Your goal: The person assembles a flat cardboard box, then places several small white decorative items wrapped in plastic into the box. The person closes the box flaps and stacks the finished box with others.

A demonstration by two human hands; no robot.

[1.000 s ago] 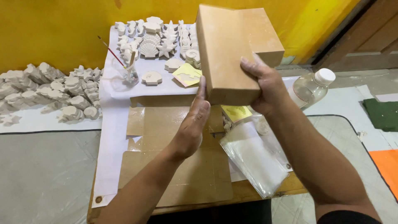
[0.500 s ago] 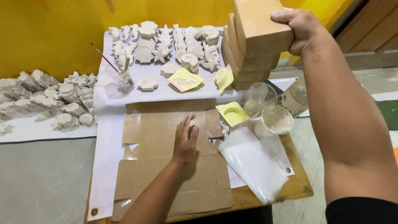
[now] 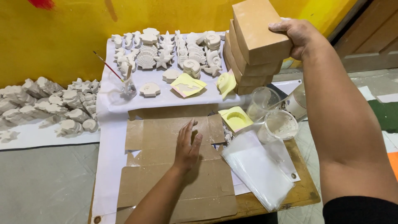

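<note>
One tan block [image 3: 258, 31] in raised right hand [image 3: 299, 36], above stack [image 3: 244, 68]

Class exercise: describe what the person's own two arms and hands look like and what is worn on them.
Both forearms are bare, and neither the left hand nor the right hand shows gloves, rings or a watch. A black sleeve covers the right upper arm; no left sleeve is in view.

A tan, plain-faced rectangular block [image 3: 258, 31] is held up in the right hand [image 3: 299, 36], gripped at its right end and tilted, its far end raised. It sits atop a stack of like blocks [image 3: 245, 70] at the stack's upper right. A flattened brown cardboard sheet [image 3: 178, 166], creased into panels, lies in front of the stack, with the left hand [image 3: 187, 147] resting palm-down on it.
</note>
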